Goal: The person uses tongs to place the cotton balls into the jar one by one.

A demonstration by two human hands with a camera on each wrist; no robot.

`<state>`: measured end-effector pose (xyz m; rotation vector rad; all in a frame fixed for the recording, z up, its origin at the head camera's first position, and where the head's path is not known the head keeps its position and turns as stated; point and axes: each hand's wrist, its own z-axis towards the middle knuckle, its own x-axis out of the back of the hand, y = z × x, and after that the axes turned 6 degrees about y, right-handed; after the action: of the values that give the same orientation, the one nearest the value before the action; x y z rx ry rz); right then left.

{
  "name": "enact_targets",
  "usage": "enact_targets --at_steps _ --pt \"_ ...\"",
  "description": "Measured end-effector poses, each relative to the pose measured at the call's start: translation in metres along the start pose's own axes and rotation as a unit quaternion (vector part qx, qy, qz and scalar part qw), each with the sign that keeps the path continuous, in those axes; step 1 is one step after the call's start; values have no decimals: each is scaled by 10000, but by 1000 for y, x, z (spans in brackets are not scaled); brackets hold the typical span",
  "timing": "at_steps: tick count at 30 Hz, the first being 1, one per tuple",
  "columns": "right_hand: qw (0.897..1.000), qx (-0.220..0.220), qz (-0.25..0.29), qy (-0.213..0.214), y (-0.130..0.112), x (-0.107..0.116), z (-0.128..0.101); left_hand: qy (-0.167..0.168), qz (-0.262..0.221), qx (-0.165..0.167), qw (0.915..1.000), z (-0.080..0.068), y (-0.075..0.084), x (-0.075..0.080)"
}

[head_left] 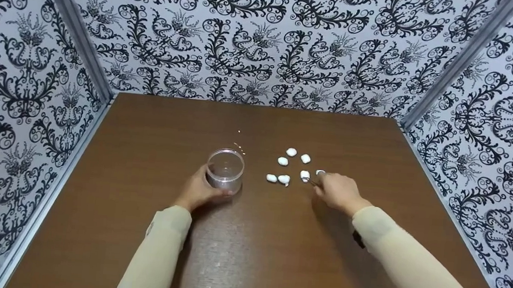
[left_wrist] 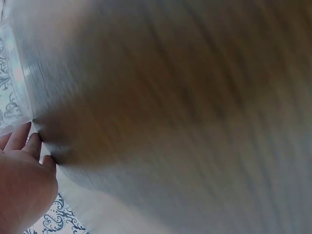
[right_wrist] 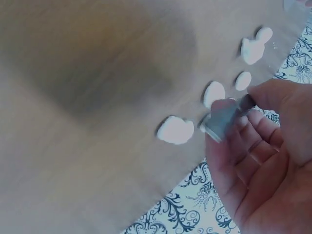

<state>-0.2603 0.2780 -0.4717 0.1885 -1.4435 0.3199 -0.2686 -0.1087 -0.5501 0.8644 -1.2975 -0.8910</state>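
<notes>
My left hand (head_left: 199,187) grips a clear round plastic jar (head_left: 232,184) standing on the table, thumb across its near side. Nothing shows inside the jar. In the left wrist view its wall is at the left edge, beside my fingers (left_wrist: 34,144). My right hand (head_left: 338,191) pinches grey metal tweezers (right_wrist: 225,119) between thumb and fingers. Their tips reach a white cotton ball (head_left: 305,175) on the table. Another cotton ball (head_left: 320,172) lies right by my fingertips, partly hidden. Several more cotton balls (head_left: 284,179) lie loose between the jar and my right hand.
The brown wooden table (head_left: 172,124) has small pale crumbs (head_left: 239,147) just behind the jar. Patterned wall panels (head_left: 254,40) close in the back and both sides.
</notes>
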Motion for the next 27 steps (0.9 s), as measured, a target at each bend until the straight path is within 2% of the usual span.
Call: enact_targets --at_steps 14,27 --pt "9973 484 382 387 6 -1 10 -57 176 1 9998 1 2 2" --pt "9940 857 628 250 11 0 19 36 197 -109 9997 0 4 2"
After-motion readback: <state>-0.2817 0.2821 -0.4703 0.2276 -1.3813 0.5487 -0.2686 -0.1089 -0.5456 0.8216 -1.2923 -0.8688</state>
